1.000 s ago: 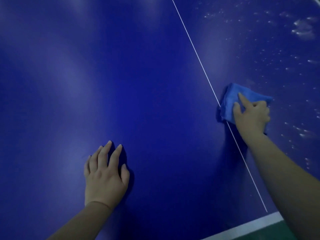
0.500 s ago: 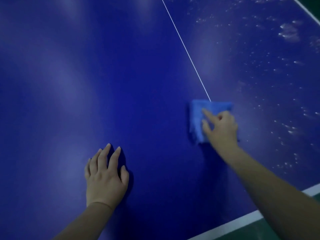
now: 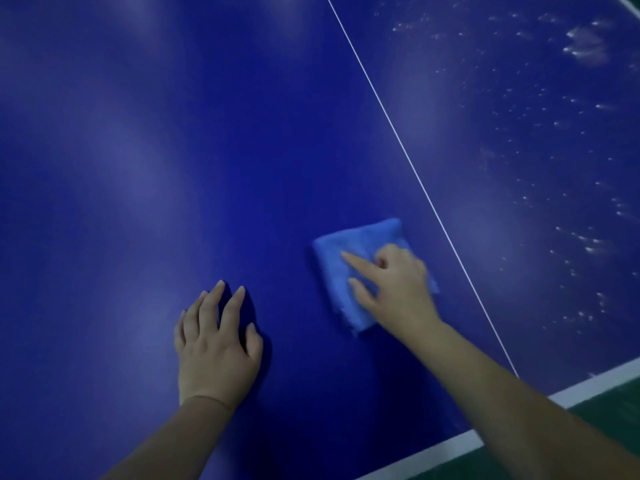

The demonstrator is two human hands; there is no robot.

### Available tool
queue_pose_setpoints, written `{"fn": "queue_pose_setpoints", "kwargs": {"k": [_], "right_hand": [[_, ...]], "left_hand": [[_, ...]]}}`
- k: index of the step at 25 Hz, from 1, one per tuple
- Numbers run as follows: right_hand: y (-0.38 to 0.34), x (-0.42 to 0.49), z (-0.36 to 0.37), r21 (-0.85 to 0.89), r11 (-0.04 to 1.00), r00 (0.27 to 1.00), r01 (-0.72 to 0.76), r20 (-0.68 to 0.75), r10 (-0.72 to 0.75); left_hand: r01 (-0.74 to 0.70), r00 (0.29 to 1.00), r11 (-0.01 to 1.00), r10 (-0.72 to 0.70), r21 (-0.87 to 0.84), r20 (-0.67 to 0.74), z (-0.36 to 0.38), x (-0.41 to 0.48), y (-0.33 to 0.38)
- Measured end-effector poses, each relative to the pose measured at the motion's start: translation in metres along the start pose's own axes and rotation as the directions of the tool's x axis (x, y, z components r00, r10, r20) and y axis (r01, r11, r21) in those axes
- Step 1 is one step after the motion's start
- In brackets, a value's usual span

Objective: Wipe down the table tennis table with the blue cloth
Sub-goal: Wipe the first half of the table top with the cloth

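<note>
Pressed flat under the right hand (image 3: 394, 282): one folded light-blue microfibre cloth (image 3: 349, 268), lying on the deep-blue glossy table-tennis desk (image 3: 173, 150), just left of the thin white centre line (image 3: 398, 140) and near the white-edged near border (image 3: 446, 445). Right-hand fingers (image 3: 356, 263) partly curled, index and thumb stretched out over the fabric, holding the cloth down rather than pinching it. Left hand (image 3: 214, 344) planted palm-down on the bare surface beside it, fingers fairly close together, gripping nothing, likely serving as a brace. Risks from here, as judgement: with only fingertip pressure, cloth likely to bunch or slip out mid-stroke, leaving streaks; with the stroke kept on this side of the line, white flecks and droplets (image 3: 571, 150) on the far right half left untouched; a sweep through that patch likely to smear residue onto the clean half unless the cloth is refolded; a bracing palm prone to leaving fresh prints on the glossy finish. Count: two hands, one cloth, one desk, one centre line, one white border, green floor (image 3: 616, 407) beyond it; flecks too many and too blurred to number.
</note>
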State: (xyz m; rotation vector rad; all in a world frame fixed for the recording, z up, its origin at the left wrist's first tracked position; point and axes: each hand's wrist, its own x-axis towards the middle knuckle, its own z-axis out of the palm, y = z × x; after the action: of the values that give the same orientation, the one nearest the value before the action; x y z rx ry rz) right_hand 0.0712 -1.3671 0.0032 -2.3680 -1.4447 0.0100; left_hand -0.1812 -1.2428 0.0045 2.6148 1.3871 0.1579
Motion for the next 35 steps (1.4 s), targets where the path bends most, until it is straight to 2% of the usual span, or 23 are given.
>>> {"fn": "queue_pose_setpoints", "kwargs": {"k": [2,3,6,7,8,10,11,12,14,16,17,19,20,21,22,23,25,26,27,29,31,33,35], "right_hand": [[0.069,-0.026,-0.031,-0.072,0.971,0.968,-0.230,-0.116,0.221],[0.103,-0.031,-0.047,-0.081,0.912,0.907,-0.403,-0.167,0.386],[0.134,-0.018,-0.058,-0.023,0.635,0.612,-0.772,-0.296,0.733],[0.111,-0.009,-0.051,-0.052,0.636,0.624,-0.770,-0.269,0.734],[0.078,-0.005,-0.038,-0.069,0.720,0.713,-0.691,-0.227,0.663],[-0.001,-0.016,-0.013,-0.066,0.938,0.937,-0.341,-0.101,0.334],[-0.030,-0.032,-0.003,-0.059,0.987,0.988,-0.151,-0.015,0.151],[-0.041,-0.049,0.001,-0.046,0.999,0.999,-0.029,0.038,0.031],[-0.007,-0.065,-0.017,0.000,0.999,0.999,0.032,0.036,-0.032],[0.061,-0.074,-0.041,-0.071,0.992,0.991,-0.108,-0.090,0.102],[0.098,-0.076,-0.057,-0.097,0.955,0.951,-0.279,-0.169,0.260],[0.156,-0.079,-0.082,-0.051,0.760,0.738,-0.648,-0.289,0.610],[0.163,-0.077,-0.083,-0.018,0.634,0.604,-0.773,-0.325,0.728],[0.152,-0.071,-0.079,-0.017,0.555,0.530,-0.832,-0.324,0.784],[0.128,-0.066,-0.071,-0.041,0.566,0.552,-0.823,-0.291,0.781],[0.096,-0.065,-0.060,-0.048,0.657,0.646,-0.752,-0.251,0.721],[0.020,-0.083,-0.035,-0.019,0.903,0.896,-0.430,-0.133,0.423],[-0.014,-0.105,-0.027,-0.021,0.970,0.970,-0.242,-0.035,0.242],[-0.035,-0.130,-0.023,-0.010,0.993,0.992,-0.115,0.049,0.115],[-0.028,-0.166,-0.031,0.029,1.000,0.993,-0.003,0.121,-0.001],[0.026,-0.178,-0.050,-0.014,1.000,0.998,-0.001,0.057,0.002],[0.095,-0.177,-0.073,-0.113,0.967,0.967,-0.229,-0.144,0.212],[0.150,-0.170,-0.097,-0.076,0.796,0.780,-0.600,-0.275,0.562]], "left_hand": [[0.010,1.000,1.000,-0.010,-0.008,0.012,0.000,-0.001,0.000],[0.015,1.000,1.000,-0.014,-0.012,0.019,-0.001,-0.001,0.001],[0.021,0.999,1.000,-0.021,-0.014,0.025,-0.002,-0.001,0.002],[0.025,0.999,1.000,-0.025,-0.018,0.029,-0.002,-0.001,0.002],[0.027,0.999,0.999,-0.026,-0.026,0.029,-0.003,-0.002,0.002],[0.023,1.000,0.999,-0.022,-0.041,0.020,-0.004,-0.001,0.003],[0.025,0.999,0.999,-0.024,-0.043,0.022,-0.004,-0.001,0.003],[0.029,0.999,0.998,-0.028,-0.047,0.028,-0.004,-0.002,0.003],[0.037,0.999,0.998,-0.036,-0.048,0.033,-0.003,-0.002,0.002],[0.040,0.999,0.999,-0.039,-0.034,0.038,-0.001,-0.001,0.001],[0.038,0.999,0.999,-0.037,-0.033,0.040,-0.001,-0.001,0.001],[0.036,0.999,0.999,-0.035,-0.036,0.040,-0.001,-0.001,0.001],[0.037,0.999,0.999,-0.036,-0.038,0.038,0.000,-0.002,0.001],[0.038,0.999,0.998,-0.036,-0.040,0.037,0.000,-0.002,0.002],[0.039,0.999,0.998,-0.038,-0.043,0.037,-0.001,-0.002,0.002],[0.039,0.999,0.998,-0.037,-0.047,0.036,-0.001,-0.002,0.003],[0.039,0.999,0.997,-0.038,-0.062,0.025,-0.002,-0.002,0.004],[0.041,0.999,0.997,-0.040,-0.068,0.022,-0.003,-0.002,0.004],[0.042,0.999,0.997,-0.040,-0.070,0.025,-0.004,-0.003,0.004],[0.037,0.999,0.996,-0.035,-0.076,0.032,-0.005,-0.003,0.003],[0.027,0.999,0.997,-0.026,-0.071,0.026,-0.003,-0.004,0.003],[0.028,0.999,0.997,-0.027,-0.068,0.019,-0.002,-0.004,0.003],[0.032,0.999,0.997,-0.030,-0.072,0.024,-0.003,-0.003,0.002]]}}
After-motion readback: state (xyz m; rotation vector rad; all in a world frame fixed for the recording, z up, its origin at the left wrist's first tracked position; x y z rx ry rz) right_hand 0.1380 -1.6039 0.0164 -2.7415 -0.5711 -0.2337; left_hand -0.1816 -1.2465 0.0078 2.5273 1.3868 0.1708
